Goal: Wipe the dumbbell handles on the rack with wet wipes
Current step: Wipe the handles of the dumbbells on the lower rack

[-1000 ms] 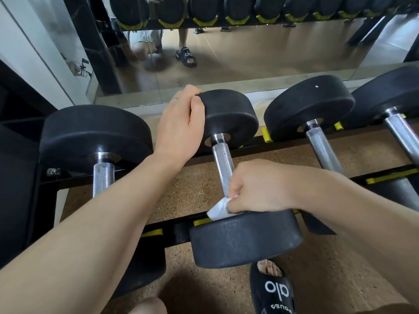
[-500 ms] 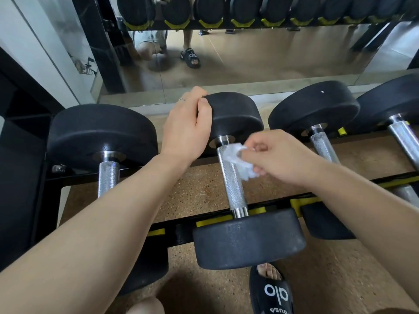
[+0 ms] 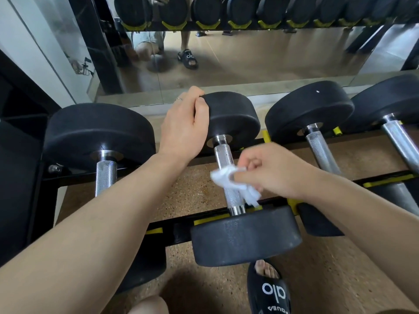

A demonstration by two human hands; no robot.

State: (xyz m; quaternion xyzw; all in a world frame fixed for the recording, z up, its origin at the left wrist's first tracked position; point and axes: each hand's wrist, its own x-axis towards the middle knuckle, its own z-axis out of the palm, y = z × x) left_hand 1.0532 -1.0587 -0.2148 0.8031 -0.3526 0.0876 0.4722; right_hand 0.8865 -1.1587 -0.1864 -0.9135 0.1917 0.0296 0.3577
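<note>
A black dumbbell lies on the low rack with a knurled steel handle running between its far head and near head. My left hand grips the left side of the far head. My right hand holds a crumpled white wet wipe pressed around the middle of the handle. The wipe's loose end hangs toward the near head.
A larger dumbbell sits to the left, and two more lie to the right, all on the rack. A mirror stands behind. My sandalled foot is on the speckled floor under the near head.
My right hand slid the wipe from the near end of the handle up to the far end, then back down to the middle. My left hand stayed on the far head.
</note>
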